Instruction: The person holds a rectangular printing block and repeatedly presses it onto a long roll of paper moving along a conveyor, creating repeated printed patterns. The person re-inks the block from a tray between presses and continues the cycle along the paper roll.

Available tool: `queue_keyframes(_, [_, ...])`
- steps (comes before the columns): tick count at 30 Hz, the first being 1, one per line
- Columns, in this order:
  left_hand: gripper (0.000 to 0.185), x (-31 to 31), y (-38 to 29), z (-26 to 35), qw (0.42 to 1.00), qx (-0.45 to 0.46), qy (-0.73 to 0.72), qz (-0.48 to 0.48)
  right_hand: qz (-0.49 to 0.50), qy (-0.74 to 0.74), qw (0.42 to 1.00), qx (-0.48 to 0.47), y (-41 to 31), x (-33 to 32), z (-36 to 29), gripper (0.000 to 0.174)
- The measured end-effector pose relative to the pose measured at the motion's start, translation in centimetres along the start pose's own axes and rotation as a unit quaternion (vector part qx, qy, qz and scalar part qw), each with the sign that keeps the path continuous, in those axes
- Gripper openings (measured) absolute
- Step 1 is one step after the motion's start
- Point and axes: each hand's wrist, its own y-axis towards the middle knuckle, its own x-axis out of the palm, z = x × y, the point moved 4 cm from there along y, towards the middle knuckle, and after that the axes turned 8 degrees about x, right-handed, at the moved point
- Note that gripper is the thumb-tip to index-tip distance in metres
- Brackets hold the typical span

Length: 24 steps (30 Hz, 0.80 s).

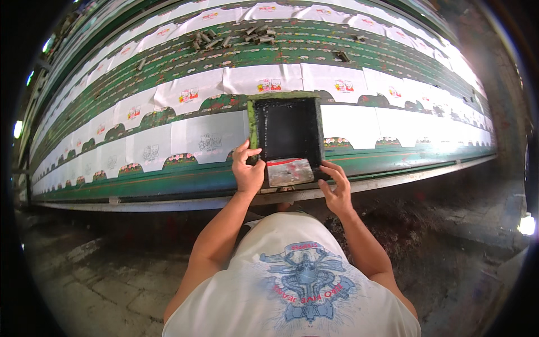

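A screen-printing frame (252, 120) with green-stained sides lies over the near row of white fabric pieces on the long green table. Its mesh (288, 128) looks black with ink. Inside the near end a squeegee (290, 173), pale and scuffed with a red streak along its far edge, leans towards me. My left hand (249, 168) grips the frame's left side near the front corner, index finger stretched inward. At the near right corner, my right hand (338, 187) holds the edge with fingertips and thumb. The fabric beneath the frame is hidden.
Left of the frame, fabric pieces (210, 137) carry dark outline prints; those to its right (351, 122) look plain white. A farther row (269, 80) shows coloured cartoon prints. Short metal tubes (259, 34) lie in piles on the table (294, 50). A metal rail (168, 205) edges the front.
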Motion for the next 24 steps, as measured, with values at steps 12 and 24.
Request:
queue_keyframes(12, [0.029, 2.9, -0.1, -0.4, 0.988, -0.119, -0.095, -0.013, -0.056, -0.098, 0.980, -0.163, 1.3, -3.3, -1.3, 0.040])
queue_keyframes(24, [0.029, 2.8, 0.1, -0.1, 0.994, -0.104, -0.021, -0.031, -0.188, -0.303, 0.894, -0.273, 5.3, 2.2, -4.5, 0.045])
